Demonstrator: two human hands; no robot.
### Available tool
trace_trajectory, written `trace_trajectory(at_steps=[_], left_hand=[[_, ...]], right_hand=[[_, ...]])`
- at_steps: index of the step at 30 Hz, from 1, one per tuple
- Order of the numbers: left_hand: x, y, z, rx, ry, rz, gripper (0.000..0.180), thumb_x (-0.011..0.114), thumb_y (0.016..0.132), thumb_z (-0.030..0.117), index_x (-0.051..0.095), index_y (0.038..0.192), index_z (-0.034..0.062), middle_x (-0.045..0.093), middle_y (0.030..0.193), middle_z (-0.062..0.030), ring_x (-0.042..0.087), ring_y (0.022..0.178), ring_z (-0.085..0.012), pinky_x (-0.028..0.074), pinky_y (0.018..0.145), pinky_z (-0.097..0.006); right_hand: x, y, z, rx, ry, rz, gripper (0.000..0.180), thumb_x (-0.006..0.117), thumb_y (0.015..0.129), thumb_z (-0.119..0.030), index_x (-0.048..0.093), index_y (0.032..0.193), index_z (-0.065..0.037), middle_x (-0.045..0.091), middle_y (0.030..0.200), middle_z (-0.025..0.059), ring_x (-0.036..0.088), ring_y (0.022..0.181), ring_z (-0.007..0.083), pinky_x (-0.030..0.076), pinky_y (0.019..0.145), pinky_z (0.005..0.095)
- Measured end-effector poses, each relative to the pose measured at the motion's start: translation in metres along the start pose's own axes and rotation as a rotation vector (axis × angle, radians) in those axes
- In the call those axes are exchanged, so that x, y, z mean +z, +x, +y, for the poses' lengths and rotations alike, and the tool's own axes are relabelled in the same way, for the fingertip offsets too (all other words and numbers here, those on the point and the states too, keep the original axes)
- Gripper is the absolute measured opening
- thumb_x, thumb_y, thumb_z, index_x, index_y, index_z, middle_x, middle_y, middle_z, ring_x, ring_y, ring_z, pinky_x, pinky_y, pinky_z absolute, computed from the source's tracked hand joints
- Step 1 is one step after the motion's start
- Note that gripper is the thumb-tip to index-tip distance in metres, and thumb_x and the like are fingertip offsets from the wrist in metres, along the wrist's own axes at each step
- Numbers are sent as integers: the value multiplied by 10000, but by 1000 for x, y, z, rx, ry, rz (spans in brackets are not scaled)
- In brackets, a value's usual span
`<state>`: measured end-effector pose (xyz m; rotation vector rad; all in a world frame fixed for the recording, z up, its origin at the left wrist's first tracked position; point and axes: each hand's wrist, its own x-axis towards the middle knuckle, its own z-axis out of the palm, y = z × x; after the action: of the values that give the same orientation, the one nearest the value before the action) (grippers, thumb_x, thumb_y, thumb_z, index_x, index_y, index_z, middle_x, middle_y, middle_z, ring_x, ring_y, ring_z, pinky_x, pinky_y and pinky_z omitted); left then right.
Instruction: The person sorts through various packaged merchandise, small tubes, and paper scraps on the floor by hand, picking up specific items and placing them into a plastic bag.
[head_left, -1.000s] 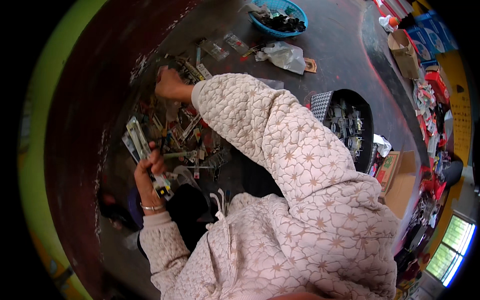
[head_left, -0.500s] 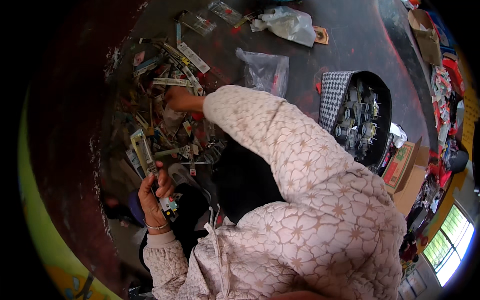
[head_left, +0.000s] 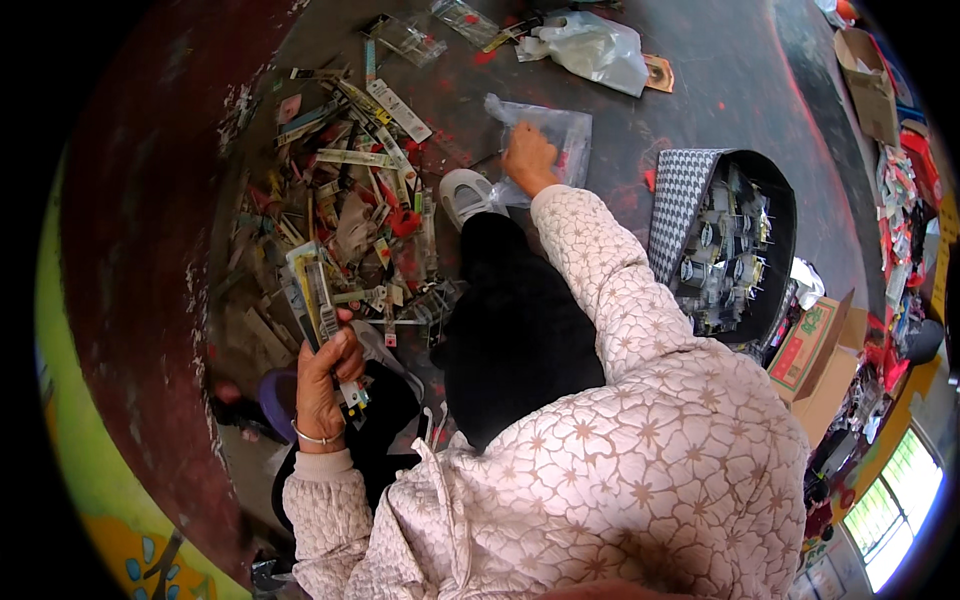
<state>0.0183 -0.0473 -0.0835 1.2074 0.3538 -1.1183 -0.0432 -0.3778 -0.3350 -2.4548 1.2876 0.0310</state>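
My left hand (head_left: 328, 385) is wrapped round a bundle of long, narrow clear packets (head_left: 314, 288), held tilted over the near edge of a pile. What the packets contain is too small to make out. To the right, beyond my shoe, my right hand (head_left: 530, 155) has its fingers curled down on a clear plastic bag (head_left: 574, 132) lying on the floor. Its fingertips are partly hidden. Between the hands and to the left spreads a jumbled pile of slim packets and strips (head_left: 355, 160), with red pieces among them.
A black-lined bin with a checked outside (head_left: 682, 200) lies at the right, holding several dark packaged items. Beside it stands an open cardboard box (head_left: 805, 345). A white plastic bag (head_left: 598, 50) lies at the far side. My shoe (head_left: 465, 195) borders the pile.
My right hand has moved from the pile rightward to the clear plastic bag, uncovering the pile and my shoe. The left hand still holds its packets, now turned a little.
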Motion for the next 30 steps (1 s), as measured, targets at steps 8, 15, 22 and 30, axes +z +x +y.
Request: trace_trajectory(at_steps=[8, 15, 22, 30], left_hand=[[5, -3, 4, -29, -32, -91, 303, 515, 844, 112, 446, 1101, -32, 422, 666, -25, 376, 475, -72, 310, 427, -203], [4, -6, 5, 3, -191, -174, 312, 515, 832, 116, 457, 1095, -42, 501, 713, -63, 457, 529, -127, 391, 486, -241], [18, -11, 20, 72, -453, -391, 275, 521, 844, 143, 484, 1068, -13, 510, 758, -83, 495, 628, -167, 436, 582, -282], [17, -6, 22, 42, -688, -888, 411, 465, 868, 259, 464, 1111, -73, 601, 873, -191, 614, 780, -288, 525, 694, -354]], right_hand=[[-1, 15, 33, 54, 456, 85, 122, 574, 707, -111, 619, 810, -64, 636, 779, 156, 619, 785, 331, 475, 671, 404], [-43, 0, 40, -109, 384, 175, 235, 571, 762, -189, 624, 940, -44, 635, 840, 157, 609, 804, 312, 467, 696, 383], [-156, -50, -106, -492, 995, -1239, 592, 484, 846, -498, 522, 1202, -27, 548, 1198, 93, 507, 1113, 185, 394, 901, 337], [-203, -121, -242, -539, 1257, -1818, 538, 484, 868, -444, 504, 1145, 16, 535, 1156, 193, 537, 1039, 243, 441, 898, 340]])
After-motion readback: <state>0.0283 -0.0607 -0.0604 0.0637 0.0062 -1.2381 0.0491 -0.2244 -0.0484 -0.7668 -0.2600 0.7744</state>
